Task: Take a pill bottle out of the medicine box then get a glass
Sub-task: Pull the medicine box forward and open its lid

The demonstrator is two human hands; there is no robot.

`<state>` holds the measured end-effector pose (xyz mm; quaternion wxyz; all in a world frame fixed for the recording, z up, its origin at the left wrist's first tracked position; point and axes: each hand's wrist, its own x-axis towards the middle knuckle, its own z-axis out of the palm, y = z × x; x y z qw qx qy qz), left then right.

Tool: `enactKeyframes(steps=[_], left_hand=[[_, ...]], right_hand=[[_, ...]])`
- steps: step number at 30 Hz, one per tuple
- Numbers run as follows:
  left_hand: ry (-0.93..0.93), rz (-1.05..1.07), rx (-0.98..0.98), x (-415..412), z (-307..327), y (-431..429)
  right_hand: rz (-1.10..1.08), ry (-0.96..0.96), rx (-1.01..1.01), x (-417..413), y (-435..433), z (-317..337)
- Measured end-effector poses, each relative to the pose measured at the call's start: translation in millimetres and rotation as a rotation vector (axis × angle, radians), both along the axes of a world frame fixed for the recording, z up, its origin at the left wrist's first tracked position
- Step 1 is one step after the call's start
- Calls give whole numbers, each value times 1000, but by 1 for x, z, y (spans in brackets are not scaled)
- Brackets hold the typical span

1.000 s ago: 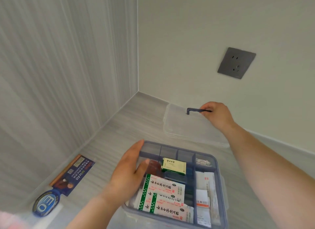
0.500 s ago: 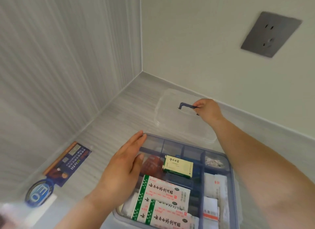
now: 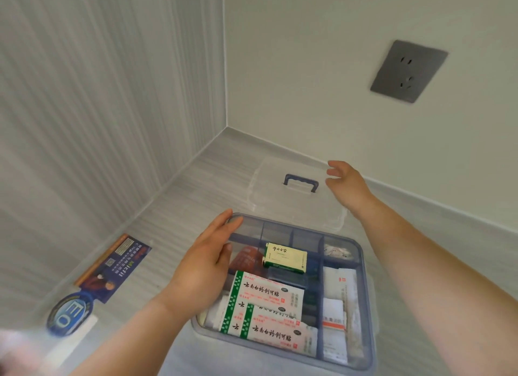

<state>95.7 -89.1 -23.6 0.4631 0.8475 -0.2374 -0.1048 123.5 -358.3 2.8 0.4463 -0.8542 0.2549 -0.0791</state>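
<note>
Two bare forearms come in from the bottom edge of the view, one on each side, and no sleeve shows on either. The left hand [image 3: 206, 259] wears no glove, ring or bracelet, and its thumbnail is short and unpainted. The right hand [image 3: 346, 183] is likewise uncovered, with no ring to be seen on the fingers that show. Neither wrist carries a watch or a band. Both forearms are smooth and unmarked.
</note>
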Motion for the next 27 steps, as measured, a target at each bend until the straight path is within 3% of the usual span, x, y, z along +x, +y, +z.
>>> enactKeyframes(steps=[4, 10, 21, 27], left_hand=[[20, -3, 1, 0, 1, 0], [-16, 15, 148, -4, 8, -2], [-204, 64, 339, -19, 18, 26], [-283, 7, 324, -10, 29, 21]], right_hand=[[10, -151, 73, -58, 28, 26], [307, 172, -294, -133, 49, 13], [309, 108, -266, -136, 55, 14], [309, 114, -163, -136, 49, 16]])
